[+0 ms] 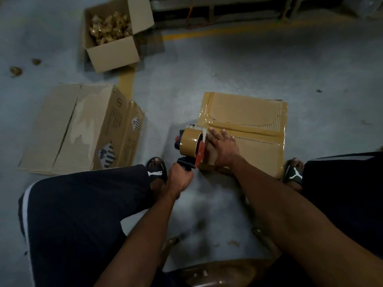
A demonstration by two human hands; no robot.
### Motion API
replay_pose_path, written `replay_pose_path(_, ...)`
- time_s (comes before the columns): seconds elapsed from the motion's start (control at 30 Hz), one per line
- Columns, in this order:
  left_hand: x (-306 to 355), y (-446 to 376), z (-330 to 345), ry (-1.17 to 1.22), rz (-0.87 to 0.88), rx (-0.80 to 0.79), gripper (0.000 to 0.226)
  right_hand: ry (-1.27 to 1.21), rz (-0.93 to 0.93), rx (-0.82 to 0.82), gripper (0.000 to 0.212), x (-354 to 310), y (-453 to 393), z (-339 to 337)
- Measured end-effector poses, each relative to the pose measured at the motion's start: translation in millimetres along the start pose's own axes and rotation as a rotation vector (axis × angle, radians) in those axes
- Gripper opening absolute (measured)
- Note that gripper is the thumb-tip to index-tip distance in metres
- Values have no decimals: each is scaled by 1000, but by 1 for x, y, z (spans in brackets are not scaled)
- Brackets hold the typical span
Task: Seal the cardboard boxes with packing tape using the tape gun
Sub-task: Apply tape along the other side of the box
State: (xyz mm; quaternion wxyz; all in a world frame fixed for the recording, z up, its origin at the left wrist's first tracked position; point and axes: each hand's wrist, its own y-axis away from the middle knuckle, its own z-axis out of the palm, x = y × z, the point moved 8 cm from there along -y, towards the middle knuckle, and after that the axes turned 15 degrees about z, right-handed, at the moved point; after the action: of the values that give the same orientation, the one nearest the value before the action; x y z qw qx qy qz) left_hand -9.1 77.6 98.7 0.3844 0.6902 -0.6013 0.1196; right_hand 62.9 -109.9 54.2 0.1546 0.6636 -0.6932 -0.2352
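A closed cardboard box [252,119] lies on the floor between my feet, with brown tape running across its top seam and down its left edge. My left hand [179,179] grips the black handle of the tape gun [191,145], which carries a brown tape roll and a red guard and sits at the box's left edge. My right hand [222,148] lies flat on the box top right beside the gun, fingers straight, pressing on the taped seam.
A larger worn box [80,129] lies on its side to the left. An open box [113,36] with crumpled brown filling stands at the back. Scraps [15,71] dot the grey floor. My knees flank the work, and a brown stool edge [217,272] shows below.
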Motion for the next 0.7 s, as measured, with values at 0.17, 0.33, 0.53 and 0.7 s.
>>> replay_pose_path(0.17,6,8,-1,-46,-21,-7,9,-13,5,-17,134,-1,4,-2)
replay_pose_path(0.33,8,18,-3,-42,-26,-34,12,-9,12,-13,137,0,4,-2)
replay_pose_path(0.53,-1,27,-3,2,-76,-52,21,-20,4,3,140,0,5,-4)
replay_pose_path(0.7,-12,46,-10,1,-125,-29,20,-27,1,25,147,0,6,-5)
